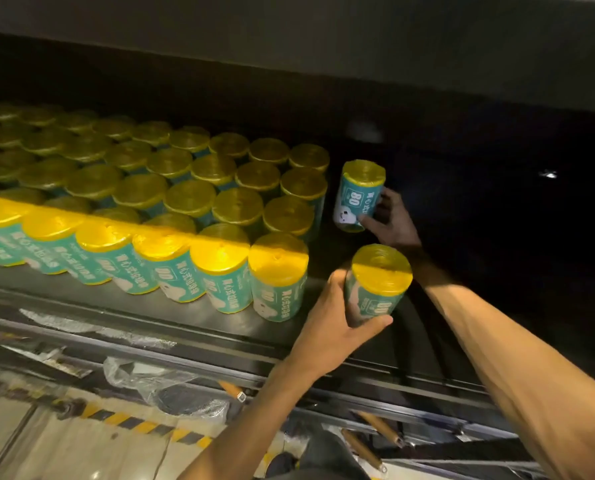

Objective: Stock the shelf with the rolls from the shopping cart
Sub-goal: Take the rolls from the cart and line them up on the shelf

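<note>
Several yellow rolls with teal labels (171, 202) stand packed in rows on the dark shelf (192, 317). My left hand (334, 327) grips one such roll (375, 282) upright over the shelf's front, just right of the front row's last roll (277, 277). My right hand (391, 220) reaches deeper in and holds another roll (356, 195) slightly tilted, to the right of the back rows. Its base is hidden in shadow, so I cannot tell whether it touches the shelf.
The shelf's right part (497, 209) is dark and bare. An upper shelf edge (323, 39) overhangs. Below the front rail lie crumpled clear plastic (164, 386) and wooden handles (379, 427). A yellow-black striped strip (133, 424) crosses the floor.
</note>
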